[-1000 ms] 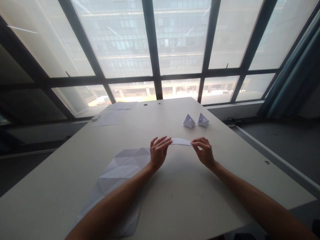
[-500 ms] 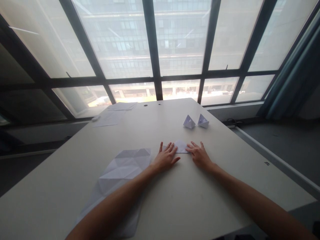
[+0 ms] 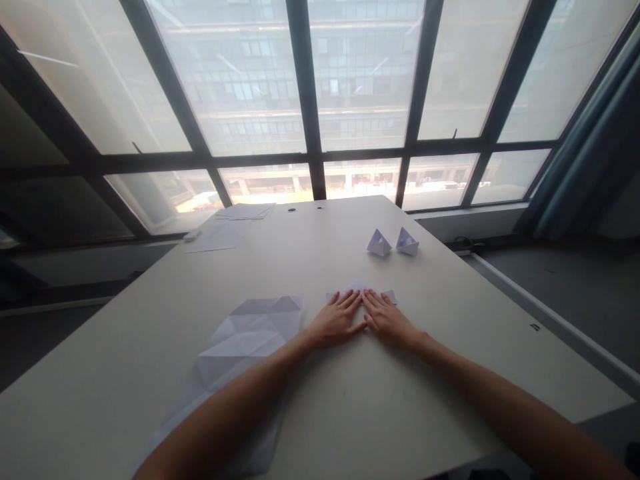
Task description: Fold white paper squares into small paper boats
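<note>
A small folded white paper (image 3: 358, 285) lies on the table, mostly covered by my hands. My left hand (image 3: 337, 320) rests flat on its left part, fingers stretched out. My right hand (image 3: 387, 320) lies flat on the right part, its fingertips meeting those of the left. Beyond my hands the paper's peak shows, and a corner sticks out at each side. Left of my hands is a large creased sheet of paper (image 3: 250, 333), partly under my left forearm. Farther off at the right stand two folded paper shapes, one (image 3: 379, 244) beside the other (image 3: 407, 243).
The white table (image 3: 310, 267) reaches toward tall windows (image 3: 360, 80). Flat sheets of paper (image 3: 215, 238) lie at its far left. A blue curtain (image 3: 585, 147) hangs at the right, past the table's edge.
My right hand has slid left along the folded paper until its fingers touch my left hand's. The right corner of the paper is now uncovered. My left hand has barely shifted.
</note>
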Available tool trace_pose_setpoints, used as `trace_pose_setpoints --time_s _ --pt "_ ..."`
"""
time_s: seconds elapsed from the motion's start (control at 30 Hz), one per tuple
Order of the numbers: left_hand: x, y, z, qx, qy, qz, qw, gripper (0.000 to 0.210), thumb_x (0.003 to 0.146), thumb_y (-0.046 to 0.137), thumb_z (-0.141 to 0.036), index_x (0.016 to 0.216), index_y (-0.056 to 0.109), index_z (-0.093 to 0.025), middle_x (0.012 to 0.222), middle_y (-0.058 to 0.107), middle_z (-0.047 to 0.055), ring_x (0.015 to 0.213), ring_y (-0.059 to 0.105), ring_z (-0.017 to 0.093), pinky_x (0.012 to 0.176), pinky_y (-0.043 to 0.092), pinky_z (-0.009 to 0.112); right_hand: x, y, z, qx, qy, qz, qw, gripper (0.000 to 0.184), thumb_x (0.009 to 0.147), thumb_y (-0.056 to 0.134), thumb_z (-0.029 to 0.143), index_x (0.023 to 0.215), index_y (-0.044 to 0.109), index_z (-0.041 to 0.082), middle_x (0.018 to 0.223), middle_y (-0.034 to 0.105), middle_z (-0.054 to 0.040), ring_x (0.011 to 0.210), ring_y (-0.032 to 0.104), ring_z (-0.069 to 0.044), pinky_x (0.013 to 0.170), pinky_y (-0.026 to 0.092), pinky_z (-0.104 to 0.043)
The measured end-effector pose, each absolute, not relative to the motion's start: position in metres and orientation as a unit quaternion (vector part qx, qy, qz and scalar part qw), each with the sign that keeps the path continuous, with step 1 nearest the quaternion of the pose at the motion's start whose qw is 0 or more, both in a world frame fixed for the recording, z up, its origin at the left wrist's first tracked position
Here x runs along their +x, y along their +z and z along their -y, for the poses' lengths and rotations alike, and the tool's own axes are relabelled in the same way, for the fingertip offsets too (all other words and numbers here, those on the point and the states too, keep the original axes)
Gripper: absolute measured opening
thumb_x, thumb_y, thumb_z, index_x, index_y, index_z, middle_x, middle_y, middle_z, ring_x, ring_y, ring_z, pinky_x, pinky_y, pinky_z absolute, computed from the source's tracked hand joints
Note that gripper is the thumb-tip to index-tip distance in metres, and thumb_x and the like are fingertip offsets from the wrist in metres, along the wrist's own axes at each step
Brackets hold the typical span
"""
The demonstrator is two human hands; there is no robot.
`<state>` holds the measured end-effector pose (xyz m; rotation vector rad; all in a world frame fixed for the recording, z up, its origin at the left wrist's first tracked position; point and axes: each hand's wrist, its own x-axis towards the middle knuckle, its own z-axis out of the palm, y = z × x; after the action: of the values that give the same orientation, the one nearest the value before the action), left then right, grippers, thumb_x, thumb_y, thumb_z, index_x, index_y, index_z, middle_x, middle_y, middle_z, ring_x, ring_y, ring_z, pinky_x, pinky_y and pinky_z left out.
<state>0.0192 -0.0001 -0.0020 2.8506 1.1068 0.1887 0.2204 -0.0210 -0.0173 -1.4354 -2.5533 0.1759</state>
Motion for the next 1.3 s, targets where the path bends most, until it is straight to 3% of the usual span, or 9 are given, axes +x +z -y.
trace_pose_setpoints --time_s 0.5,0.7,0.87,1.3 --pt "0.017 -0.008 -0.008 0.921 0.045 -0.384 0.048 0.063 0.100 0.016 -0.054 0.154 0.015 -0.023 0.160 0.016 0.003 0.148 0.009 0.025 0.118 0.013 0.044 0.227 -0.017 0.016 -0.505 0.064 0.855 0.095 0.063 0.097 0.026 0.038 0.151 0.025 0.005 0.158 0.020 -0.0134 0.147 0.015 -0.021 0.119 0.011 -0.039" --pt "0.010 -0.010 -0.008 0.910 0.044 -0.409 0.043 0.068 0.097 0.017 -0.060 0.154 0.018 -0.022 0.160 0.015 0.005 0.148 0.007 0.025 0.118 0.012 0.044 0.231 -0.020 0.016 -0.539 0.061 0.835 0.092 0.069 0.098 0.022 0.047 0.151 0.025 0.003 0.158 0.018 -0.0156 0.147 0.014 -0.023 0.119 0.011 -0.039" --pt "0.005 -0.014 -0.010 0.889 0.047 -0.455 0.037 0.071 0.096 0.017 -0.061 0.154 0.018 -0.019 0.160 0.014 0.009 0.148 0.009 0.026 0.118 0.007 0.051 0.235 -0.025 0.014 -0.581 0.056 0.807 0.092 0.076 0.096 0.021 0.055 0.150 0.025 0.001 0.158 0.016 -0.0180 0.147 0.011 -0.024 0.119 0.009 -0.040" --pt "0.004 -0.008 -0.009 0.886 0.025 -0.461 0.045 0.061 0.099 0.019 -0.045 0.154 0.012 -0.020 0.161 0.012 0.006 0.148 0.009 0.025 0.117 0.008 0.052 0.233 -0.024 0.016 -0.596 0.062 0.794 0.100 0.075 0.096 0.025 0.053 0.150 0.024 0.002 0.158 0.018 -0.0181 0.147 0.013 -0.025 0.119 0.007 -0.041"
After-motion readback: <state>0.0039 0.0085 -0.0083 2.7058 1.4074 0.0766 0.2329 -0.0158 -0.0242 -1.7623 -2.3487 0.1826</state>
